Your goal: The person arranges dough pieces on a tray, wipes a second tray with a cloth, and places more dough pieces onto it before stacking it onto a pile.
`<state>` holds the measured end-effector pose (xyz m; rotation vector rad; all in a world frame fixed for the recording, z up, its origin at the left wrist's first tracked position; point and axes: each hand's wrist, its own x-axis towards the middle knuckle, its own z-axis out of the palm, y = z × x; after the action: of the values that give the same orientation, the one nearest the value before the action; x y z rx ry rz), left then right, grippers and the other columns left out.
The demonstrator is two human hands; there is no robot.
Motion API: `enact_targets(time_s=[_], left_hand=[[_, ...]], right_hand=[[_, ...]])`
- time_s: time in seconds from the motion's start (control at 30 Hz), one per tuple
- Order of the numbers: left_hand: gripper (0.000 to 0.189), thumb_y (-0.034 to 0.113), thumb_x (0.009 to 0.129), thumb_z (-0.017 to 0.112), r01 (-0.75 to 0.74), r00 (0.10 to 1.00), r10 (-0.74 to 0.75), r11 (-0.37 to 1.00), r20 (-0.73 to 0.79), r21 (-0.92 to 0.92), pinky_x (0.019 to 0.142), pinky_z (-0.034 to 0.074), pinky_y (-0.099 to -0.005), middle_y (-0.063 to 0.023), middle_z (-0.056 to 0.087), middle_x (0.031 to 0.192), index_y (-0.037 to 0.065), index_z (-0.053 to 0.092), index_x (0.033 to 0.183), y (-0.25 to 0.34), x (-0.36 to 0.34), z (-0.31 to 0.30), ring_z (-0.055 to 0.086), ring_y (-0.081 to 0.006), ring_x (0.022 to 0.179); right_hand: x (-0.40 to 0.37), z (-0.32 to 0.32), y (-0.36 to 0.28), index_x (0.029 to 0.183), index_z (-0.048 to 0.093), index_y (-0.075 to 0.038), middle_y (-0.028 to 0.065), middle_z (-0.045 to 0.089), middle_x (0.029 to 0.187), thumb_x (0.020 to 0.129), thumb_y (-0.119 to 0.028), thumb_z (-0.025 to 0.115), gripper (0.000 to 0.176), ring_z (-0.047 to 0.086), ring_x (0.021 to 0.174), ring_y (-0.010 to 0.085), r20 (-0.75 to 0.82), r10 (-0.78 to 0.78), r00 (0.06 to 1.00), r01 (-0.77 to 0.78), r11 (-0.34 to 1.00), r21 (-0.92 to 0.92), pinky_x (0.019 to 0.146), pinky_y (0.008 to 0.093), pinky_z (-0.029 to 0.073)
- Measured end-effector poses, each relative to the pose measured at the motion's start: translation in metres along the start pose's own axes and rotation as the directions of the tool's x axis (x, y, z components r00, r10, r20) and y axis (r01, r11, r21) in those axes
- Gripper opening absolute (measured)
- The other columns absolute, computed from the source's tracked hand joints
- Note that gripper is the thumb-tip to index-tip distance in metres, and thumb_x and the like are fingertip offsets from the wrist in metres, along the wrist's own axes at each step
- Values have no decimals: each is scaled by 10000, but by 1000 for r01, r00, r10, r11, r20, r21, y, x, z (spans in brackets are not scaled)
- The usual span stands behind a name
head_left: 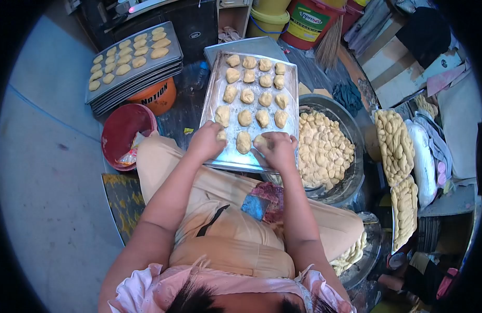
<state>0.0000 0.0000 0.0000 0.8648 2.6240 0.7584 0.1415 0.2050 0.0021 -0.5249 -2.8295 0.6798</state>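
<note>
A metal tray (231,152) with rows of dough pieces lies over my lap, slightly tilted. At its lower left, my left hand (208,141) is closed around a dough piece (221,135), which is partly hidden by the fingers. My right hand (279,149) holds another dough piece (260,141) near the tray's lower right. Between the two hands sits a dough ball (243,142) that neither hand touches. To the right of the tray stands a large round basin (357,151) holding many small dough pieces (324,148).
Stacked trays (174,51) with flattened dough rest on an orange bucket (160,99) at the upper left. Below is a red bucket (116,136). Braided dough (394,146) lies at the right. A margarine bucket (311,23) and a broom (330,44) stand at the back.
</note>
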Motion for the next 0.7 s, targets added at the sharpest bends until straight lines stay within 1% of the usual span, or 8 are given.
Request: enact_targets(time_s=[0.07,0.17,0.3,0.43,0.53,0.6,0.63,0.7], left_hand=[[538,200,759,739,-9,985,-1,998,-173,-56,925,473,-415,-209,580,1129,51,558,1243,-1,5,6,588,-357,1071],[474,195,775,730,-36,951,2,994,-309,-105,902,483,-415,-206,583,1152,6,587,1186,-13,18,5,601,-355,1039],[471,153,771,733,-82,961,12,967,-277,-242,941,453,-434,-231,582,1166,-6,569,1182,-16,45,20,564,-400,1086],[452,166,766,739,-84,942,11,975,-335,-205,936,455,-430,-191,585,1177,10,599,1166,-8,52,23,559,-389,1086],[440,204,776,734,-145,888,137,989,-439,14,973,412,-444,-152,587,1182,40,619,1168,4,44,24,527,-352,1134],[431,235,787,722,-227,842,276,961,-462,160,1001,364,-458,-124,590,1182,68,629,1172,9,45,26,498,-324,1171],[416,237,794,715,-262,860,308,951,-408,166,1011,335,-457,-112,592,1176,81,631,1170,14,46,27,486,-312,1181],[386,240,810,700,-331,884,369,928,-287,174,1031,277,-456,-89,597,1166,106,636,1166,23,47,29,463,-288,1202]], right_hand=[[5,-5,8,1091,674,-105,106,647,1067,798,-344,704,379,556,1063,315,-100,48,994,-36,992,120,991,448,327],[21,8,20,1140,651,-109,110,620,1137,808,-302,687,385,543,1079,314,-186,72,980,-60,996,68,958,445,348],[50,16,39,1189,607,-91,144,565,1212,745,-170,712,463,499,1172,327,-485,58,872,-49,998,31,1006,486,356],[67,14,60,1261,562,-102,155,488,1325,697,-156,732,592,427,1249,371,-54,167,984,-152,965,216,1029,465,361],[58,4,48,1257,571,-125,153,512,1300,678,-178,733,603,442,1243,341,-35,211,977,-207,973,106,1034,489,337],[54,3,36,1232,587,-138,132,545,1251,674,-192,738,581,462,1222,313,-171,65,983,-63,998,21,1035,516,307],[53,4,31,1220,595,-145,122,561,1227,672,-199,740,570,472,1212,300,-234,-11,972,4,1000,-27,1036,529,292],[59,6,23,1223,593,-160,103,559,1236,679,-187,735,562,470,1208,284,-88,-106,990,97,991,-92,1037,548,264]])
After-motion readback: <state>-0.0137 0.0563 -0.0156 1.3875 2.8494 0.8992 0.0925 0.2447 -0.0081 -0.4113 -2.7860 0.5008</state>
